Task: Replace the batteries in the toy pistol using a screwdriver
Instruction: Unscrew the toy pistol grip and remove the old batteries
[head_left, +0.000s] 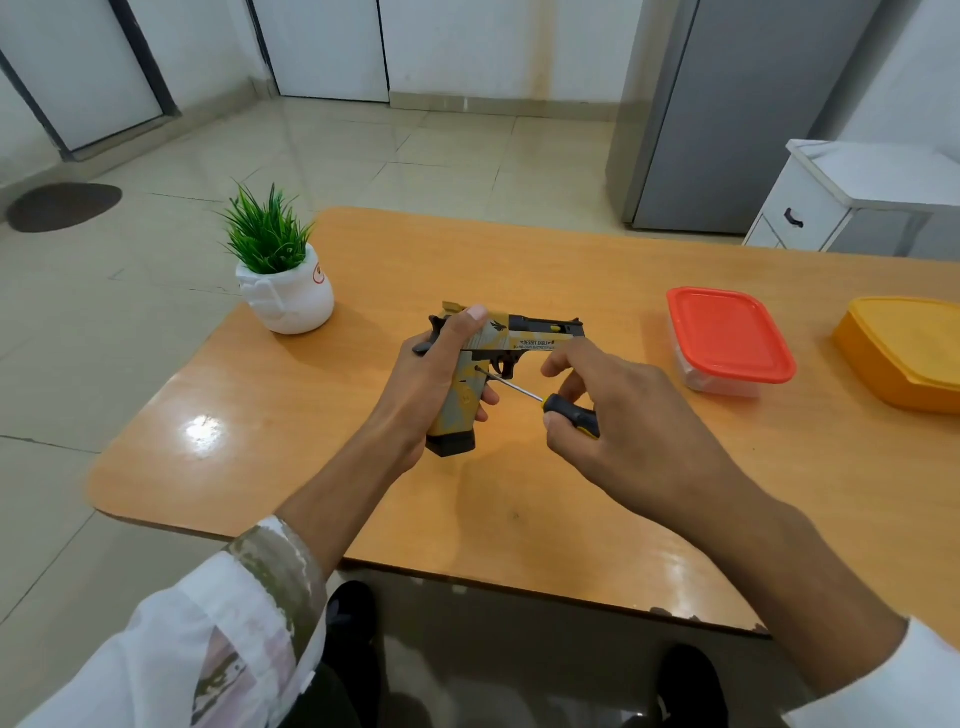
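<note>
My right hand (618, 415) pinches a screwdriver (540, 399), its tip touching the grip of the toy pistol (498, 353). My left hand (431, 384) wraps that grip, holding it above the wooden table (363, 493). Beyond sit a potted plant (280, 270) and a red-lidded container (727, 338).

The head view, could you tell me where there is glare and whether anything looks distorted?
In the head view, bright glare patches sit on the table left of the left hand and along its near edge; wide-angle distortion bows the table and walls; the toy pistol and screwdriver stay sharp.
</note>
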